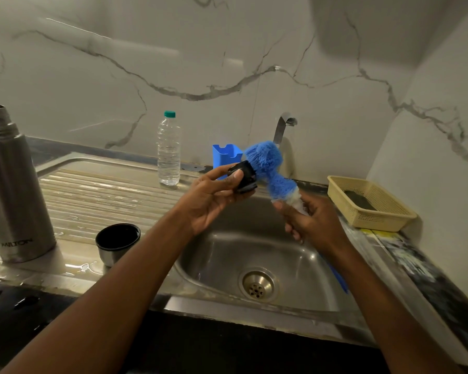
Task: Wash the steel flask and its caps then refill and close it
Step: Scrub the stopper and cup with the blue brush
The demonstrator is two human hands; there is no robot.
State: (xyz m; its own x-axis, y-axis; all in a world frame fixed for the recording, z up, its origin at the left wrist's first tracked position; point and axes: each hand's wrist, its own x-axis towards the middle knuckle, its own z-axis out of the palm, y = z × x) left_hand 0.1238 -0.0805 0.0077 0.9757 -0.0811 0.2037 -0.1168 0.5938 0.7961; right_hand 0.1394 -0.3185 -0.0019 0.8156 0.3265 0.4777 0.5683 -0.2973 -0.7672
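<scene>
The steel flask [11, 190] stands upright and uncapped at the far left of the wet drainboard. Its steel cup cap [117, 242], black inside, sits mouth up on the drainboard near the sink. Above the sink basin, my left hand [214, 201] grips the small black inner cap [244, 177]. My right hand [315, 221] holds the blue bottle brush [268, 166] by its neck. The brush's blue bristles press against the black cap. The blue handle end pokes out below my right wrist.
A steel sink [295, 255] with a round drain lies below my hands, the tap [283, 125] behind it. A clear plastic water bottle [169, 152] with a green cap stands at the back. A blue holder [226, 157] and a cream basket [370, 203] sit nearby.
</scene>
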